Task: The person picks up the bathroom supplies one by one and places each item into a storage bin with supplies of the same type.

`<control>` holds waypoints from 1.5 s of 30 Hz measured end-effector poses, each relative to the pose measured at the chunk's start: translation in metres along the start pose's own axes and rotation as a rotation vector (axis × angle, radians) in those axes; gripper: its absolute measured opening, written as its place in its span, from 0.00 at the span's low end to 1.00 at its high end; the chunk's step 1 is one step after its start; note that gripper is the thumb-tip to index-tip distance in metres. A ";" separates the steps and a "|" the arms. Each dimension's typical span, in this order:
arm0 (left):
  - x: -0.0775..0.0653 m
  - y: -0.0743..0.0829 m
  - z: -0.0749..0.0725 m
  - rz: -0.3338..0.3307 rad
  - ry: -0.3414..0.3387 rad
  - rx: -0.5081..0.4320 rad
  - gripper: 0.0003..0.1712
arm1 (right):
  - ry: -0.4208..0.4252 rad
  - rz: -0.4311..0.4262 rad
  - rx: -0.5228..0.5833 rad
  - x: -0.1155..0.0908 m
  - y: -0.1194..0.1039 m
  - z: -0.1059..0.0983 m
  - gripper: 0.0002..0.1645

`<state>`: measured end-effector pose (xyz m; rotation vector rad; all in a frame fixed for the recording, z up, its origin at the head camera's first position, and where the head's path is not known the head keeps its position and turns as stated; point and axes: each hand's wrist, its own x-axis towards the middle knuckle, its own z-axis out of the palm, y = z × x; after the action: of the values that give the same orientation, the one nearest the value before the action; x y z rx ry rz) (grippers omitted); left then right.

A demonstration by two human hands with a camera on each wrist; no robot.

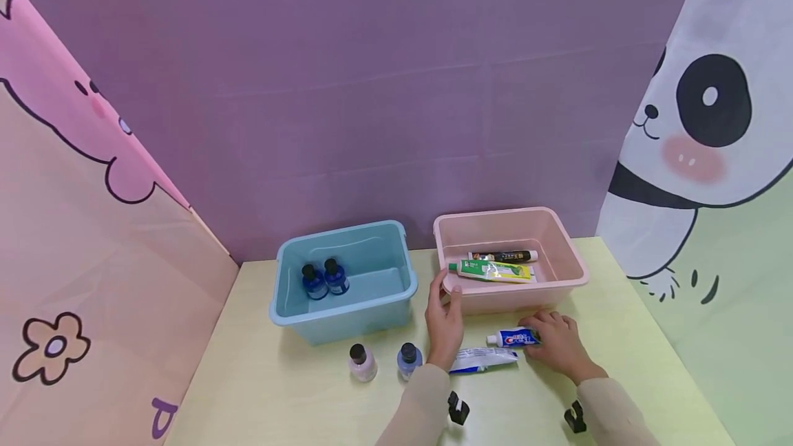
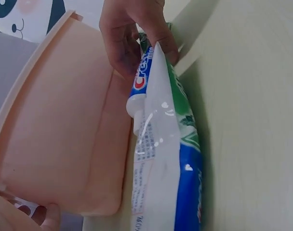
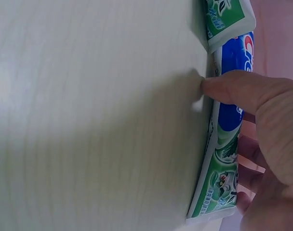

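Note:
My right hand grips a blue, white and green Crest toothpaste tube lying on the table, thumb along one side and fingers along the other in the right wrist view. My left hand holds the near left corner of a pink bin, its thumb at the front wall. Inside that bin lie a green and yellow toothpaste tube and a black one. Another toothpaste tube, white, blue and green, lies on the table before the bin, partly behind my left wrist in the head view.
A blue bin stands to the left, with two dark blue bottles inside. In front of it on the table are a pale pink bottle and a light blue bottle. A purple cloth wall rises behind the bins.

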<state>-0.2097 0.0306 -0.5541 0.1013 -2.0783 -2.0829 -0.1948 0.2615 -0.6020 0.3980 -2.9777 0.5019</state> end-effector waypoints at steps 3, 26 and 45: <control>0.001 -0.002 -0.001 0.004 -0.007 -0.003 0.27 | 0.014 -0.022 -0.004 0.001 0.000 -0.002 0.23; 0.009 -0.006 -0.001 -0.022 -0.080 0.012 0.27 | -0.067 -0.045 -0.058 0.005 0.005 -0.008 0.23; 0.007 -0.009 -0.002 -0.034 -0.098 0.017 0.29 | 0.035 -0.073 -0.068 0.000 0.007 -0.023 0.25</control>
<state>-0.2169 0.0269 -0.5627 0.0375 -2.1649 -2.1311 -0.1955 0.2752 -0.5824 0.4837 -2.9248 0.3951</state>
